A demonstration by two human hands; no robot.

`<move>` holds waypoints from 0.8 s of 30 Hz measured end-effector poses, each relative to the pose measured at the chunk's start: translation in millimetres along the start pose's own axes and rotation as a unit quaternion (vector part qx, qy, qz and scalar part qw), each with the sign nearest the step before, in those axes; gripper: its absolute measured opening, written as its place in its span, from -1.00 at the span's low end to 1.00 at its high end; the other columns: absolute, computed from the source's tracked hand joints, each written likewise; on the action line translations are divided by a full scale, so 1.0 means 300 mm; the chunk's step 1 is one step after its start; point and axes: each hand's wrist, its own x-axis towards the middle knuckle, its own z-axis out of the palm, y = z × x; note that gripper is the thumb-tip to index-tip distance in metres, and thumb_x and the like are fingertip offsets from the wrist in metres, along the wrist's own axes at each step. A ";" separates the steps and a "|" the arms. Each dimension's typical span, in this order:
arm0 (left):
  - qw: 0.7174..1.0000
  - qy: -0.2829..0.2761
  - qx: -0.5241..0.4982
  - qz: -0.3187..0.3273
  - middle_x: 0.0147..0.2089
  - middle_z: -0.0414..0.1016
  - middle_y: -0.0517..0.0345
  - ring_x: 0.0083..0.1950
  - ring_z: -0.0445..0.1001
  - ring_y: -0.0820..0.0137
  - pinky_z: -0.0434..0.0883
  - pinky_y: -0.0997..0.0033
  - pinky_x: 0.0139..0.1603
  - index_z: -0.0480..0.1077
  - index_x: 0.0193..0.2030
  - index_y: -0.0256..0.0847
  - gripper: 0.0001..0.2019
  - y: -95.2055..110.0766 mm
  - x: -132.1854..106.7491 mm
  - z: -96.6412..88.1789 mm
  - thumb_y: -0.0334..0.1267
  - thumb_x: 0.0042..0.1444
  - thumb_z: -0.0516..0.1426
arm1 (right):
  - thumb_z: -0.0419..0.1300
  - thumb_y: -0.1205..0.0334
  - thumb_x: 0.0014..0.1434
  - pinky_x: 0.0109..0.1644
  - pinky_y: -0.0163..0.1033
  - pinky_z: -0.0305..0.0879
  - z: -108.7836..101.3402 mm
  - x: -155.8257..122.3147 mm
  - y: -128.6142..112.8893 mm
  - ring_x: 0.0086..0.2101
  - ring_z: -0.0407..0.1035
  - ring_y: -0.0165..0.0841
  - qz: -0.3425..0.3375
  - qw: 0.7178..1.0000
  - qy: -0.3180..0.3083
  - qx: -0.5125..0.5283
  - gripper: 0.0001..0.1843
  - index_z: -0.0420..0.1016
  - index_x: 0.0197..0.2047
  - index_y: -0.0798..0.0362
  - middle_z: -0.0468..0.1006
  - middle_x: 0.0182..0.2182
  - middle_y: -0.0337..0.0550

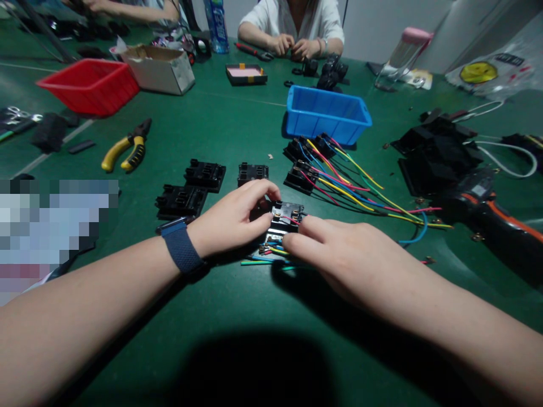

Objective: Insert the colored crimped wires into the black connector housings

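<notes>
My left hand (235,217) is closed on the left side of a black plastic socket housing (292,209) with brass contacts. A red wire runs across the housing. At its right edge, my right hand (343,243) has its fingers pinched together; what lies between the fingertips is hidden. Below them are loose wires (265,262) in blue, green, yellow and red, partly covered by my right hand. More black housings (206,175) sit left of my hands, and one (253,173) stands just beyond my left hand. Wired housings (300,176) trail coloured leads to the right.
A blue bin (328,116) stands beyond the wired housings. Yellow-handled pliers (129,147) and a red bin (89,87) are at left, beside a cardboard box (159,70). A black-and-orange power tool (496,220) lies at right near black parts (441,147). Another person (292,28) sits opposite.
</notes>
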 end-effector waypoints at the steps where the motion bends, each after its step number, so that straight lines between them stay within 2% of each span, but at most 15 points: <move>1: 1.000 0.000 0.000 0.001 -0.12 0.34 0.10 -0.12 0.34 0.36 0.34 0.33 -0.08 0.23 -0.09 -0.20 -0.77 0.000 0.000 0.000 -0.35 0.08 0.01 | 0.03 0.41 0.18 -0.44 -0.33 0.01 0.004 0.002 0.002 -0.39 0.29 -0.41 -0.008 1.000 0.003 0.003 -0.70 0.27 -0.02 -0.03 0.40 -0.24 -0.16; 5: 1.000 0.003 -0.002 0.005 -0.13 0.34 0.11 -0.13 0.34 0.37 0.34 0.35 -0.08 0.23 -0.09 -0.21 -0.77 -0.001 0.000 0.001 -0.35 0.08 0.01 | 0.00 0.41 0.20 -0.39 -0.31 0.07 0.012 0.007 0.010 -0.36 0.29 -0.39 0.001 1.000 0.005 0.005 -0.69 0.27 -0.01 -0.06 0.37 -0.18 -0.13; 9: 1.000 0.004 0.001 0.005 -0.12 0.35 0.10 -0.13 0.34 0.38 0.34 0.36 -0.09 0.24 -0.09 -0.23 -0.77 0.002 0.000 -0.001 -0.36 0.07 0.01 | 0.02 0.32 0.24 -0.39 -0.29 0.09 0.014 0.010 0.010 -0.36 0.32 -0.37 -0.008 0.998 -0.053 0.028 -0.91 0.34 -0.24 0.03 0.44 -0.30 -0.17; 12: 1.000 0.005 0.001 0.000 -0.12 0.35 0.10 -0.13 0.34 0.37 0.34 0.35 -0.09 0.24 -0.10 -0.22 -0.77 0.005 0.000 -0.003 -0.36 0.07 0.01 | 0.03 0.31 0.25 -0.42 -0.28 0.07 0.019 0.015 0.008 -0.40 0.34 -0.37 -0.001 0.997 -0.069 0.018 -0.91 0.35 -0.27 0.06 0.47 -0.36 -0.18; 19: 1.000 0.003 -0.003 -0.004 -0.13 0.35 0.11 -0.15 0.34 0.37 0.34 0.35 -0.11 0.24 -0.09 -0.21 -0.76 0.005 0.000 -0.002 -0.37 0.06 0.00 | 0.06 0.43 0.19 -0.40 -0.28 0.11 0.017 0.021 0.008 -0.37 0.37 -0.35 0.001 0.996 -0.090 0.023 -0.89 0.37 -0.26 0.09 0.50 -0.32 -0.13; 24: 1.000 0.009 -0.007 0.007 -0.12 0.34 0.11 -0.14 0.33 0.38 0.33 0.37 -0.08 0.25 -0.08 -0.22 -0.75 -0.002 -0.002 -0.003 -0.39 0.05 0.01 | -0.01 0.37 0.23 -0.35 -0.27 0.12 0.008 0.016 0.014 -0.36 0.33 -0.35 0.005 0.994 -0.090 0.061 -0.85 0.38 -0.26 0.10 0.49 -0.32 -0.10</move>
